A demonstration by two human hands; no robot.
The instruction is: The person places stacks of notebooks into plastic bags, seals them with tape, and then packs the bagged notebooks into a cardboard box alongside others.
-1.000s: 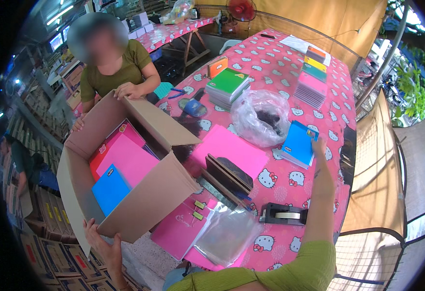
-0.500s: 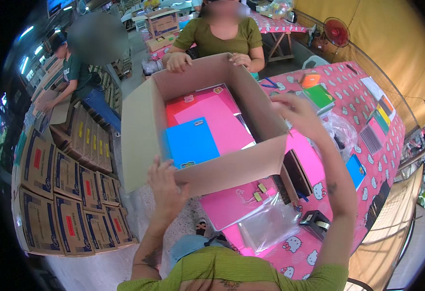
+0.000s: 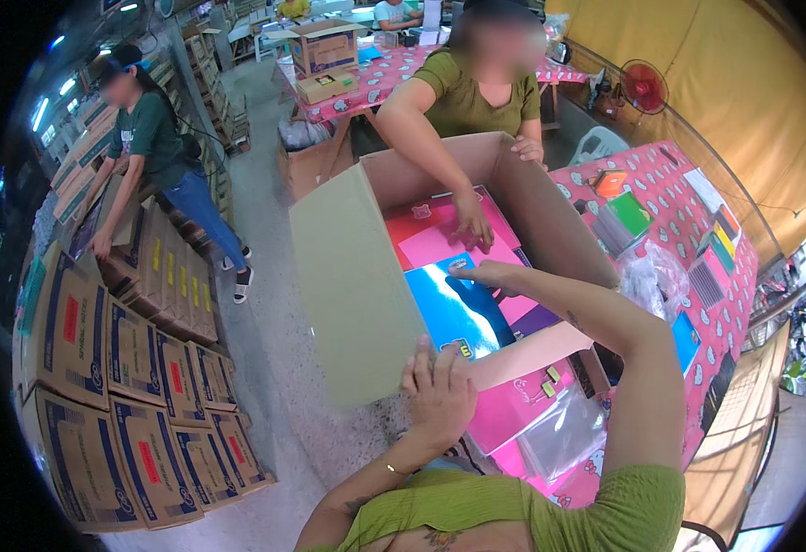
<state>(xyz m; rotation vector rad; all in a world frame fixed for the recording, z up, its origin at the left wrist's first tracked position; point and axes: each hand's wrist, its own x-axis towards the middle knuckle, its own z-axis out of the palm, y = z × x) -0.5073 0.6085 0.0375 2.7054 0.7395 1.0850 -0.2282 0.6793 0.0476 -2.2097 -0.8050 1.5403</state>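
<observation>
In front of me stands an open cardboard box (image 3: 559,225), its long flap folded out to the left. Inside lie a blue notebook (image 3: 440,304), a pink one (image 3: 426,247) and a red one (image 3: 405,226). My left hand (image 3: 438,391) grips the box's near left rim, fingers curled over the edge. Over the near wall reaches my right hand (image 3: 493,276), fingers stretched out above the blue notebook's far edge; whether it touches the cover I cannot tell. From across, a co-worker's hand (image 3: 470,221) also reaches in over the pink notebook, while their other hand (image 3: 527,149) rests at the far rim.
Clear plastic sleeves (image 3: 564,432) and yellowish clips (image 3: 550,379) lie near me on a pink notebook. Green-topped notebooks (image 3: 626,213) and crumpled plastic (image 3: 651,281) are on the right of the patterned table (image 3: 674,202). Stacked cartons (image 3: 74,327) line the left, where another person (image 3: 150,138) bends.
My right hand has moved from the right rim into the box. The co-worker's hand has left the far rim and reached inside. The box appears farther right in view; my left hand stays at its rim.
</observation>
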